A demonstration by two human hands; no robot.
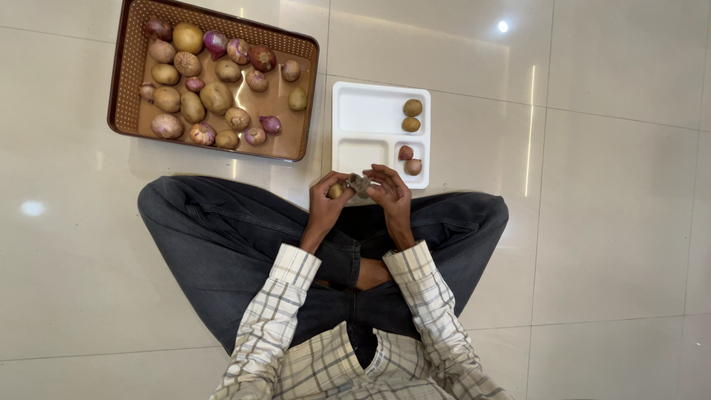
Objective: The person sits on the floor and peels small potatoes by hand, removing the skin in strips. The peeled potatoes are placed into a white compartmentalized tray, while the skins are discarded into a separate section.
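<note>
The left hand (326, 198) grips a small potato (336, 190); the right hand (390, 194) presses a grey cloth (359, 183) against it. A white compartment tray (370, 111) lies at 12 o'clock from the hands, holding two potatoes and two onions. A brown basket (133, 52) of potatoes and onions sits at 10 o'clock.

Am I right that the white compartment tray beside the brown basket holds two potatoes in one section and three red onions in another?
Not quite: the head view shows two red onions, not three. The white compartment tray beside the brown basket does hold two potatoes in another section.
</note>
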